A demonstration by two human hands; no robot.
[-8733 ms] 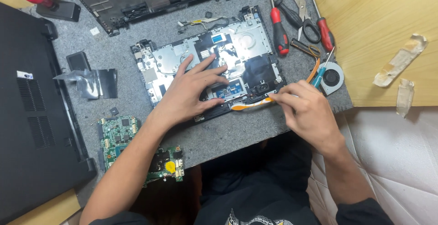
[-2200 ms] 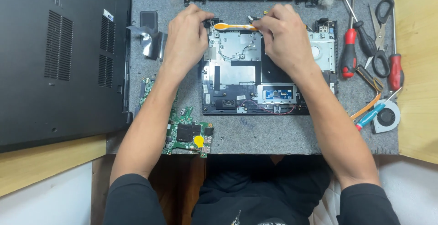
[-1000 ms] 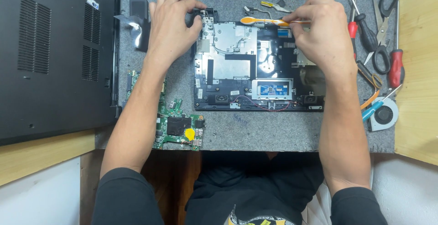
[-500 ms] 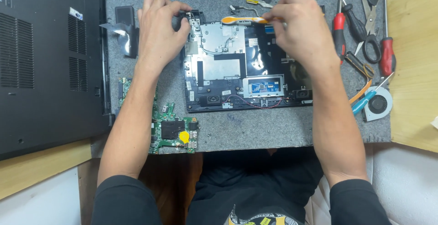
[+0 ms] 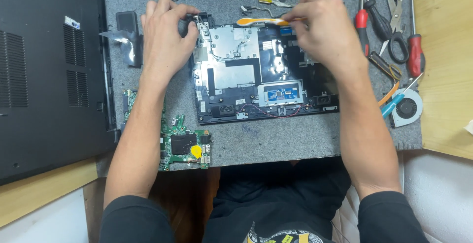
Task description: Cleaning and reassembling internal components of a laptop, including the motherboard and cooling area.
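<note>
- Laptop palmrest chassis (image 5: pixel 256 75) is lying opened-up on the grey felt mat (image 5: pixel 266 139), middle of the tabletop (image 5: pixel 443 51), inner side facing up.
- Teardown is looking well advanced, by my reading: black bottom cover (image 5: pixel 49 70) is sitting off at the left, green motherboard (image 5: pixel 182 142) is lying out at the near-left mat edge, cooling fan (image 5: pixel 406 107) is resting loose at the right.
- Still sitting in the chassis: silver metal plate, touchpad board, red wire along the near edge, small speakers. So stripping is appearing unfinished.
- Left hand (image 5: pixel 165 41) is bearing on the far-left corner of the chassis, fingers curled, thumb and forefinger narrowly pinching at the hinge area; what they are gripping, I cannot tell.
- Right hand (image 5: pixel 325 29) is closing around an orange pry tool (image 5: pixel 261 22), holding it level along the far edge, tip pointing left.
- Both forearms are reaching away from the body, left one angling slightly inward.
- Red-handled screwdrivers (image 5: pixel 414 53) and scissors (image 5: pixel 394 21) are lying far right, well apart from both hands.
</note>
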